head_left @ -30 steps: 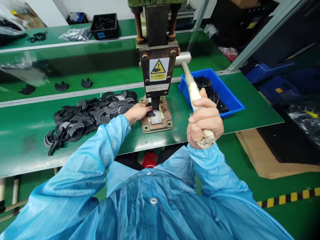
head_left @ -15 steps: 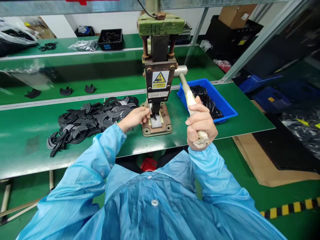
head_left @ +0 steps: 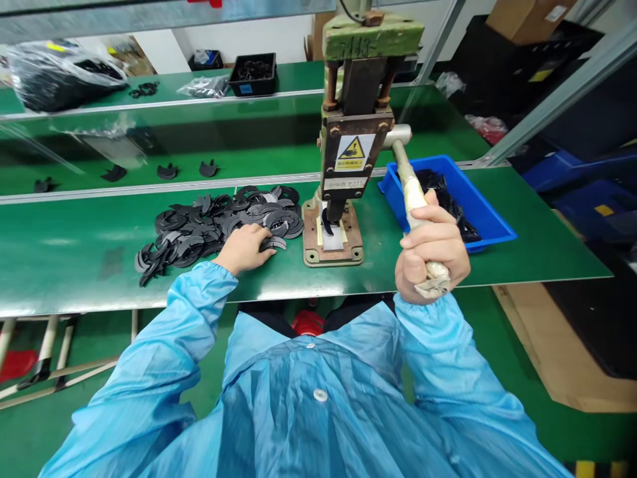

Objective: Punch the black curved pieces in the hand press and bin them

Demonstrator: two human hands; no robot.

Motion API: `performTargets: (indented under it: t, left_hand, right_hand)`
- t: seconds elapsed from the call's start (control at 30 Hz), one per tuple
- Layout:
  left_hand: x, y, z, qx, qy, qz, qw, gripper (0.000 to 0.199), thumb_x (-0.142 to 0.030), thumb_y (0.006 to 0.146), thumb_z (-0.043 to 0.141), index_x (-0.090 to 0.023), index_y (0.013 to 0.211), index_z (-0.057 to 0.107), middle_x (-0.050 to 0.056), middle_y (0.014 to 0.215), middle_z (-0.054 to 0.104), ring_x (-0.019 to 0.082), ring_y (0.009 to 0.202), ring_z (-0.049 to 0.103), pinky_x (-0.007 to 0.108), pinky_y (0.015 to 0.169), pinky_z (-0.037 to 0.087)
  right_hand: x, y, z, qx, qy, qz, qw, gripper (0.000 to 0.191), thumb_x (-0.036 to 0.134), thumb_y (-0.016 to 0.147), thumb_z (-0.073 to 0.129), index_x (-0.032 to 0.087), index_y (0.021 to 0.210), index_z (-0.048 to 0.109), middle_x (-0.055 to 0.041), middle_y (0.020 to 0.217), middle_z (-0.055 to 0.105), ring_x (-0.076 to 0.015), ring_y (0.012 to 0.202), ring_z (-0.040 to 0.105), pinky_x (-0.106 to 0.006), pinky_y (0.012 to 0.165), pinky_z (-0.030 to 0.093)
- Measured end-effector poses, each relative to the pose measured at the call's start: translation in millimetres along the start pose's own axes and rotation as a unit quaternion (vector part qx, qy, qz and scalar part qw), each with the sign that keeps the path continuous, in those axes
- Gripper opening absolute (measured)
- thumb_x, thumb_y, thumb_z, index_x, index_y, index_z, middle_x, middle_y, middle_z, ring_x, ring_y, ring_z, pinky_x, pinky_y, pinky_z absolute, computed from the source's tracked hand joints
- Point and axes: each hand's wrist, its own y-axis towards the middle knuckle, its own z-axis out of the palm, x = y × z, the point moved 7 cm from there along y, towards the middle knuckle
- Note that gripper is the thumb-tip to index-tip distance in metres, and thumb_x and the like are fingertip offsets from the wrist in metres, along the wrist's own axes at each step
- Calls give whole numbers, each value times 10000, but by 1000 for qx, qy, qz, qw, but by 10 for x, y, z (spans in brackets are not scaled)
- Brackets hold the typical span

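My right hand [head_left: 432,249] is wrapped round the taped lever handle [head_left: 409,182] of a hand press [head_left: 351,126]. A curved black plastic piece [head_left: 327,222] stands under the ram, on the light plate of the press base [head_left: 312,242]. My left hand [head_left: 245,248] is at the near right edge of a heap of curved black plastic pieces [head_left: 199,229]. Its thumb and fingers close on one crescent-shaped piece [head_left: 276,243], whose end sticks out to the right.
Right of the press stands a blue bin [head_left: 490,222] with black parts in it. Several black pieces, one a curved piece [head_left: 167,172], lie in a row behind the metal strip. A black tray [head_left: 253,88] and a filled plastic bag [head_left: 60,79] stand farther back.
My left hand has left the press base and moved left to the heap, where it pinches a piece. My right hand stays on the lever. The view has shifted left.
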Motion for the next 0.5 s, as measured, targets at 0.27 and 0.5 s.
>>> performTargets:
  t: [0.27,0.5]
  left_hand:
    - [-235,52,4,-6,50,43,998,379,-379,1088,453,-207,1178,778,177,1140,753,361,1109,689,498,961,473]
    - [-529,73,-122,-10,-2,41,999,301,-239,1050,476,-202,1163,752,169,1146,671,298,975,713,422,866,540]
  right_hand:
    - [27,18,-4,31,-11,2,999,257,379,888,746,252,735,584,29,744,657,-240,1066,758,-706,1235,541]
    - [20,22,0,14,-10,1,1000,294,384,866,753,250,721,534,34,710,609,-250,1035,760,-724,1221,540]
